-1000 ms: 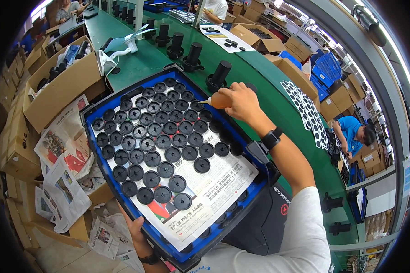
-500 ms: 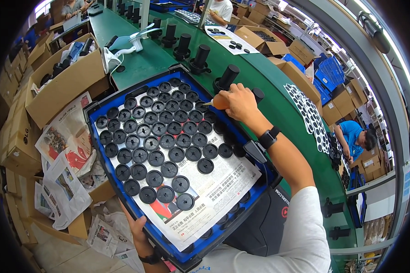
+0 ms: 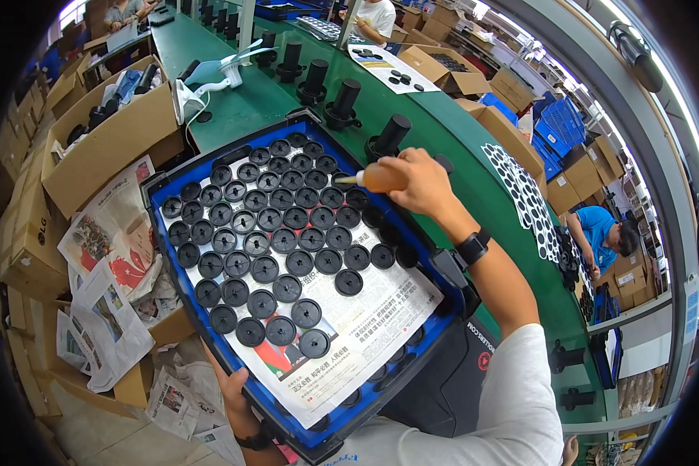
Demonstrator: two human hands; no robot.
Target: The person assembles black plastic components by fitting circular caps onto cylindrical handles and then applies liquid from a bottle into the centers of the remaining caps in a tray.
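My right hand (image 3: 426,185) grips an amber squeeze bottle (image 3: 385,179), which lies nearly level with its thin pale nozzle pointing left. The nozzle tip is over or against a black round cap (image 3: 342,181) near the tray's right side; I cannot tell whether they touch. Rows of similar slotted caps (image 3: 314,343) lie on newspaper (image 3: 388,311) inside a blue, black-rimmed tray (image 3: 307,126). At the tray's lower left edge my left hand (image 3: 234,392) holds on, thumb beside the rim and the other fingers mostly hidden.
Black cylindrical parts (image 3: 393,133) line the green bench (image 3: 474,225) beyond the tray. A white fan (image 3: 188,101) and an open carton (image 3: 109,144) stand at far left. Crumpled newspapers (image 3: 109,334) lie left of the tray. A co-worker in blue (image 3: 598,233) sits at right.
My right hand has shifted slightly right and down. More of the bottle shows, and it lies flatter with its nozzle a little farther left. My left hand keeps its place on the tray.
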